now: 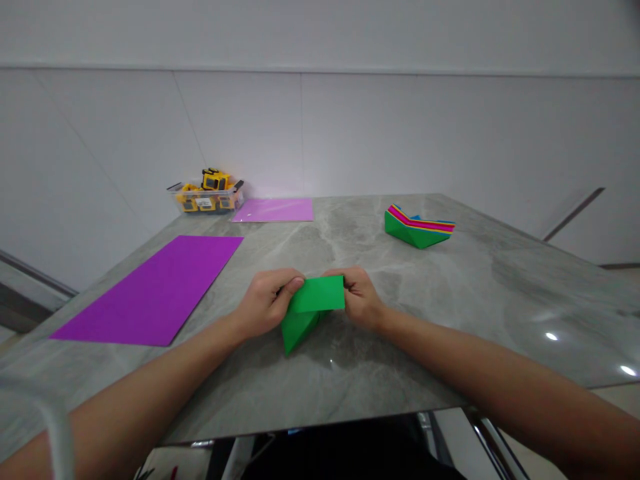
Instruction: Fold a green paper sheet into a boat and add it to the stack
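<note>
A folded piece of green paper [320,295] is held between my two hands, just above the near part of the table. Its upper part is a flat rectangle, and a pointed flap hangs below on the left. My left hand [267,301] pinches the left side, thumb on the front. My right hand [361,299] grips the right edge, with its fingers partly hidden behind the paper. Farther back on the right sits a folded paper boat [419,233], green below with pink, yellow and blue stripes along its rim.
A large purple sheet [155,290] lies on the left of the grey marbled table [400,380]. Behind it are a lilac sheet [275,210] and a clear plastic box [206,202] of yellow toy vehicles [216,180]. A white wall [350,133] rises beyond the table.
</note>
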A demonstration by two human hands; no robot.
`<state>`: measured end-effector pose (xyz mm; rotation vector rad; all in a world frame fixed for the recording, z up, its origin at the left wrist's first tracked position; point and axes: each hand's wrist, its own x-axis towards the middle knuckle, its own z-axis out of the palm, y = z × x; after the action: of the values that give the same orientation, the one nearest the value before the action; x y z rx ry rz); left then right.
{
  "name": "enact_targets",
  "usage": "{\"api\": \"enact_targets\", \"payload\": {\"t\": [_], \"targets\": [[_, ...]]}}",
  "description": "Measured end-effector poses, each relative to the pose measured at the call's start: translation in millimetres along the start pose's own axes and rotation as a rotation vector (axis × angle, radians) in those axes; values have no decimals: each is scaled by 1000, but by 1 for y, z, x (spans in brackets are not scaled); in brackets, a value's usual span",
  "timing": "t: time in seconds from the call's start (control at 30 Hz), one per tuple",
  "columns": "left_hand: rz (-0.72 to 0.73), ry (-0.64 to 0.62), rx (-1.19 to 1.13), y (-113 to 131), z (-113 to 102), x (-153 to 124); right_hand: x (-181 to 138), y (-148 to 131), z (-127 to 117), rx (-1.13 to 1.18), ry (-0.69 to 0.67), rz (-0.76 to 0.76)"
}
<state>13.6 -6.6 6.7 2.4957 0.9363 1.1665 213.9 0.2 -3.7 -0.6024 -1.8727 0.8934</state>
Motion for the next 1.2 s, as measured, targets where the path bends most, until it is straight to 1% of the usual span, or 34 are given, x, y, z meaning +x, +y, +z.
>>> {"api": "enact_targets", "payload": {"t": [0.13, 0.27, 0.33, 0.4, 0.5, 0.57, 0.63, 0.73, 0.83, 0.9, 0.97, 1.03, 1.07, 1.13, 1.2], "targets": [[3, -3, -27, -3, -1, 0, -1, -5, 6, -61, 3, 4], [-17, -15, -42, -4, -1, 0, 0, -6, 7, -28, -3, 48], [-41, 15, -5, -3, -1, 1, 2, -3, 5, 13, -13, 67], [-83, 70, 45, -2, 0, 2, 4, 2, 1, 66, 2, 83], [-192, 148, 75, -2, 0, 3, 5, 6, -5, 205, 74, 95], [-266, 187, 68, -4, 0, 3, 5, 5, -7, 280, 83, 75], [-319, 206, 69, -5, 1, 3, 5, 2, -7, 239, 34, 47], [-354, 196, 66, -8, 3, 2, 3, -3, -3, 20, -30, 34], [-327, 135, 13, -8, 4, 1, 1, -4, 1, -102, -11, 38], [-250, 99, -31, -7, 3, 1, 0, -2, 2, -123, 1, 31], [-157, 112, -45, -5, 2, 1, 0, 1, 1, -150, 25, 12], [-133, 187, -63, -3, 3, 2, 1, 4, -1, -202, 73, -55], [-164, 236, -106, -3, 3, 2, 2, 6, -2, -240, 87, -120], [-278, 303, -252, -4, 5, 2, 4, 8, -4, -349, 67, -297], [-398, 320, -385, -8, 7, 4, 6, 10, -5, -492, -13, -473]]}}
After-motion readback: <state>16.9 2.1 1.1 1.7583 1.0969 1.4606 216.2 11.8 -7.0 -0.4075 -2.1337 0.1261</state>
